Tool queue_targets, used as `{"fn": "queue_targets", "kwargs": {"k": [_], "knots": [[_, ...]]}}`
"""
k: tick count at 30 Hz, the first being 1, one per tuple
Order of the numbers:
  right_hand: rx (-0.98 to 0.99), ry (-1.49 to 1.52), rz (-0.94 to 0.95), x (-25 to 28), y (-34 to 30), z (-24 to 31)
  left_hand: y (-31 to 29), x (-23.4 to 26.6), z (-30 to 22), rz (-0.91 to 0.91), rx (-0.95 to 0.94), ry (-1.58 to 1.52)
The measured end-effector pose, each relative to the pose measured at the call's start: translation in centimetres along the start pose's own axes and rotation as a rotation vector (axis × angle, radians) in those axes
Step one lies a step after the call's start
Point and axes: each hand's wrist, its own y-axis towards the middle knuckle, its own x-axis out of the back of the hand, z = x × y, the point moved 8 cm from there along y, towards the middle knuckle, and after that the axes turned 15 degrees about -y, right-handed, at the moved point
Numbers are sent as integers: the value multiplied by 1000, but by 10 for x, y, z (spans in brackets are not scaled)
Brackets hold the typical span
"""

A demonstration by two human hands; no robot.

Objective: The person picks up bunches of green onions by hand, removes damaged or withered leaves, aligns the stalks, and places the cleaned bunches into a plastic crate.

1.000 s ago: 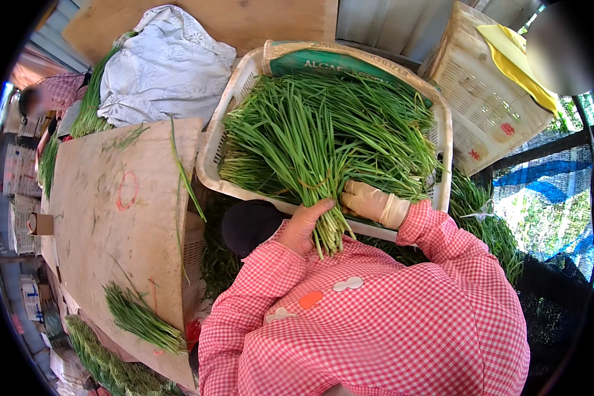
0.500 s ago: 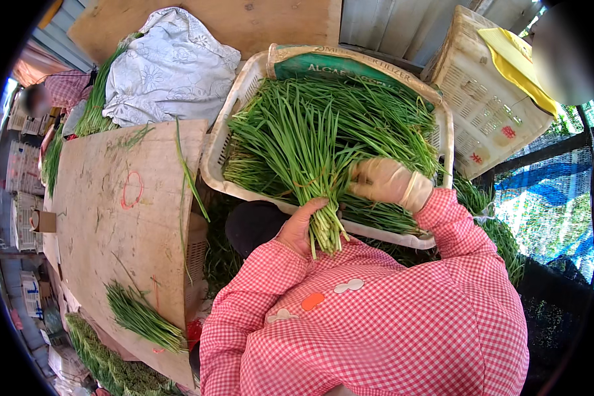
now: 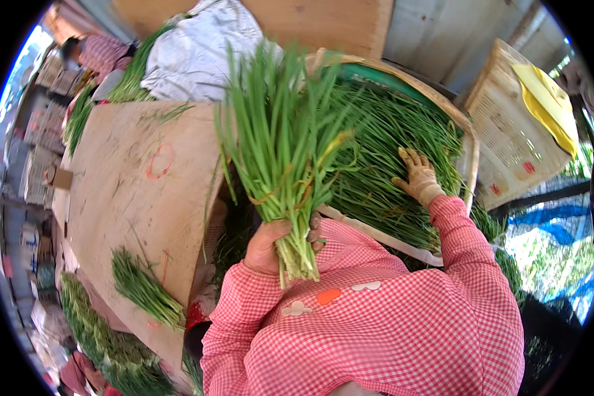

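A thick bunch of garlic chives [image 3: 280, 165] stands upright before my chest, pale stems down and green leaves fanned out above. My left hand [image 3: 266, 244] is wrapped round its stems near the cut ends. Some yellowed leaves show in the bunch. To the right, my right hand [image 3: 418, 175], in a tan glove, lies open with spread fingers on the loose chives [image 3: 376, 132] that fill a white plastic crate [image 3: 393, 236]. The held bunch hides the crate's left side.
A wooden board [image 3: 138, 198] on my left carries a smaller bunch of chives [image 3: 145, 287]. Beyond it lies a pale cloth [image 3: 204, 56]. A tall crate [image 3: 508, 125] with a yellow sheet [image 3: 548, 105] stands at the far right. Another person [image 3: 105, 58] is at the far left.
My left hand has drawn the bunch left, off the crate and upright. My right hand has left the bunch and moved onto the chives in the crate, fingers spread. The view has shifted.
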Motion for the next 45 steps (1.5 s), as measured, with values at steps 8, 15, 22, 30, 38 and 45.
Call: {"fn": "queue_targets", "kwargs": {"k": [8, 15, 22, 30, 38, 45], "knots": [[51, -2, -149, -6, -1, 5, -84, 23, -92, 101, -462, 42], [105, -256, 116, 27, 7, 19, -139, 179, -74, -247, -560, -354], [525, 552, -122, 167, -9, 143, -155, 169, -65, -114, -559, -428], [717, 1328, 1094, 172, -69, 353, -176, 131, -64, -29, -466, -141], [733, 1709, 1071, 253, -57, 461, -194, 100, -74, -105, -427, 404], [820, 1674, 965, 266, -61, 484, -206, 86, -115, -124, -306, 929]]}}
